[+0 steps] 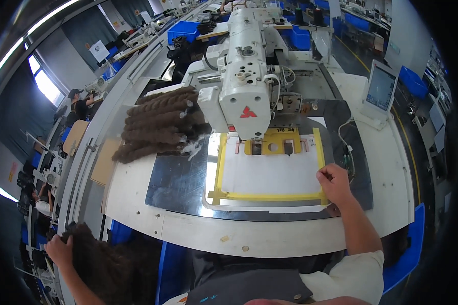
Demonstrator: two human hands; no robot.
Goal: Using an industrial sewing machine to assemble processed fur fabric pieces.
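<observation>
My right hand [334,182] rests on the right edge of a clear template with a yellow frame [267,195], fingers curled on its rim, on the dark bed plate [178,183] of a white automatic sewing machine [244,76]. A white panel [272,173] lies inside the frame under the machine head. My left hand [59,250] is low at my left, below the table edge, gripping a bundle of dark brown fuzzy fabric pieces [107,264]. A stack of the same brown pieces [160,124] lies on the table left of the machine head.
A touch screen panel [380,89] stands at the right of the white table [269,236]. Blue bins [183,28] and other machines fill the back. Another person [78,104] works at the far left. Cardboard sheets [104,162] lie left of the table.
</observation>
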